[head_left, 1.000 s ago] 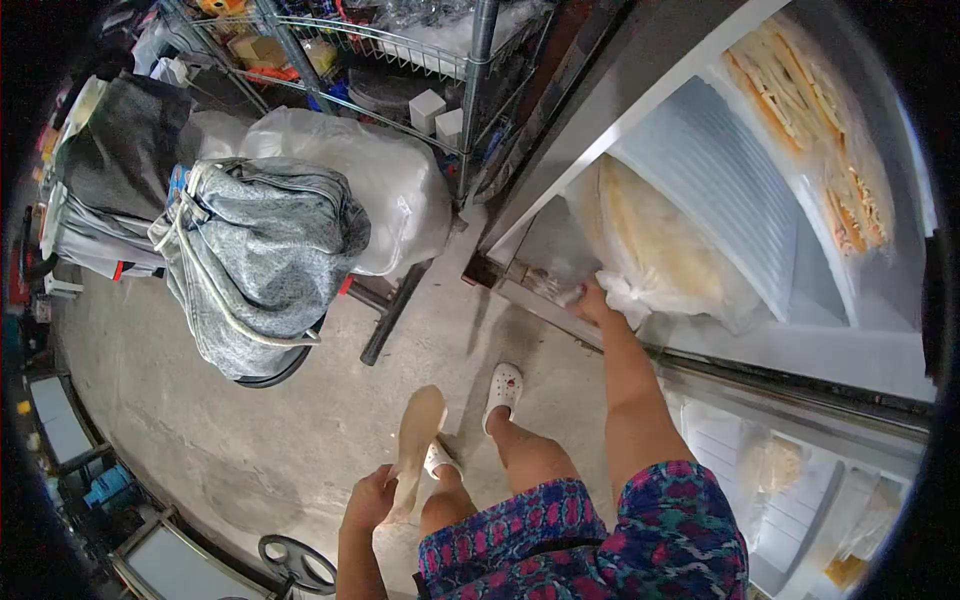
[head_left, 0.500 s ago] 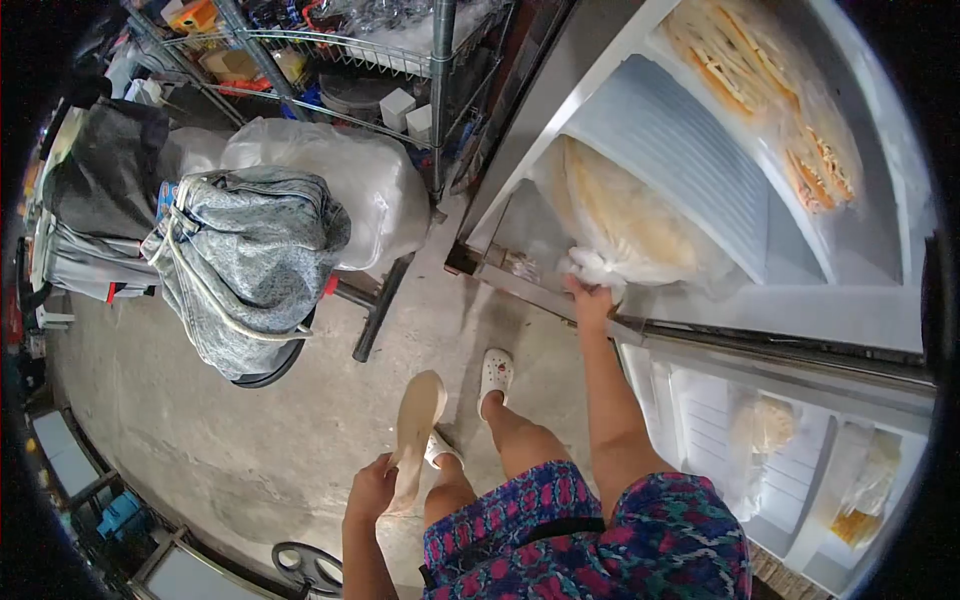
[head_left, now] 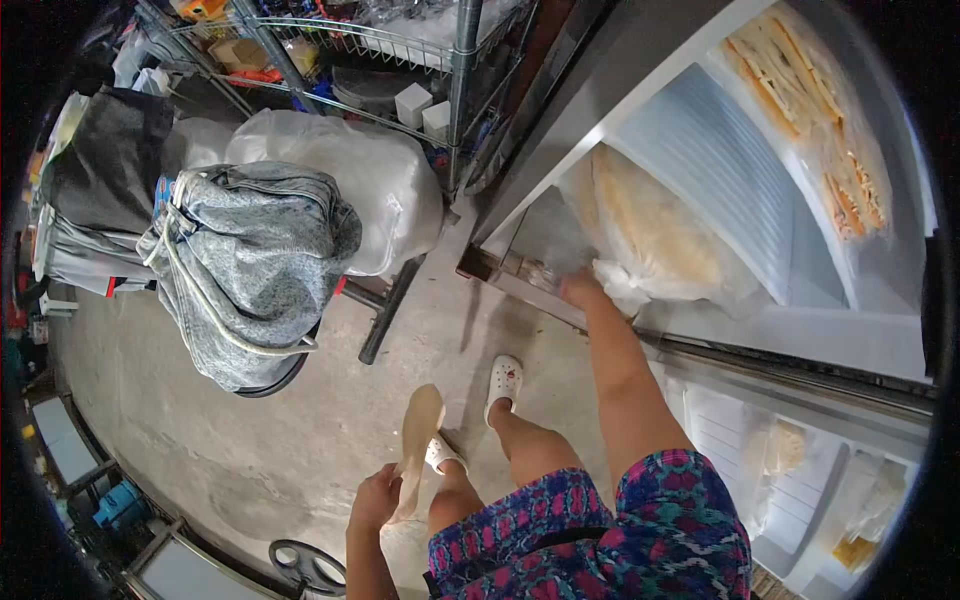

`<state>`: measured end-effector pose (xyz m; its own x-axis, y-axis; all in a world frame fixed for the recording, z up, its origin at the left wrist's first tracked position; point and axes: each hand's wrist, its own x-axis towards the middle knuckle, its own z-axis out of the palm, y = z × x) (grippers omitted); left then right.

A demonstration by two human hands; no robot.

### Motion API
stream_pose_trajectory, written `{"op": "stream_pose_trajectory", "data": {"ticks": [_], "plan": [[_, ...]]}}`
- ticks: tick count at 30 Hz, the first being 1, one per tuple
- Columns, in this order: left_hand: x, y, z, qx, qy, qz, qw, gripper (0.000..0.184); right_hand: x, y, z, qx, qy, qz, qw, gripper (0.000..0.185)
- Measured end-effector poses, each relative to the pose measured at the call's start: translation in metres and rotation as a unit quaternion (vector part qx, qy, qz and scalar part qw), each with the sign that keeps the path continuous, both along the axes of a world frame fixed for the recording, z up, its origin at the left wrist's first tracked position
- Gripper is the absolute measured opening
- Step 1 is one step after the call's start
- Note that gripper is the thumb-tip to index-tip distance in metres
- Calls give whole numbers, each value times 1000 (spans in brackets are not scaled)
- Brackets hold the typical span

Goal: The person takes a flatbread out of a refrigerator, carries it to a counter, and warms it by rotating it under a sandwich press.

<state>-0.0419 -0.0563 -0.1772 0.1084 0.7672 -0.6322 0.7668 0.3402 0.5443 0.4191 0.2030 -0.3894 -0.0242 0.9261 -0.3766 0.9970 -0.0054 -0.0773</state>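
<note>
My left hand [head_left: 377, 497] is closed on the lower edge of a flat, beige oblong thing [head_left: 422, 425], held upright above the floor; its exact kind I cannot make out. My right hand [head_left: 583, 288] reaches into the bottom of an open fridge compartment, just left of the knot of a clear plastic bag [head_left: 665, 225] with pale, bread-like food inside. Its fingers are blurred and partly hidden. Close to the fingertips lies a small plastic-wrapped item [head_left: 540, 273].
Higher in the fridge are a ridged translucent panel [head_left: 700, 170] and bagged sandwiches [head_left: 805, 110]. The lower compartment holds more bagged food [head_left: 785, 448]. Left stand a grey denim bag [head_left: 255, 270], a large plastic-wrapped bundle [head_left: 390, 190] and a wire rack [head_left: 463, 90].
My right hand has moved from the bag's knot to the small wrapped item beside it. The left hand still holds the beige thing, slightly lower in view. The whole view has shifted a little.
</note>
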Motion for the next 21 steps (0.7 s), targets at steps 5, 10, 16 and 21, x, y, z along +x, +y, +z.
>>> {"op": "stream_pose_trajectory", "data": {"ticks": [5,10,16,21], "plan": [[-3,0,-2,-26,-8,37,999,25,-20,18,37,-32,-56,12,998,36],[1,12,6,-35,-3,37,999,24,-53,35,63,-56,-103,19,993,36],[-5,6,-9,-4,-11,20,1000,26,-59,47,4,-39,-43,-59,997,37],[-3,8,-6,-17,-8,22,1000,26,-38,40,-37,-25,5,-117,993,38]]}}
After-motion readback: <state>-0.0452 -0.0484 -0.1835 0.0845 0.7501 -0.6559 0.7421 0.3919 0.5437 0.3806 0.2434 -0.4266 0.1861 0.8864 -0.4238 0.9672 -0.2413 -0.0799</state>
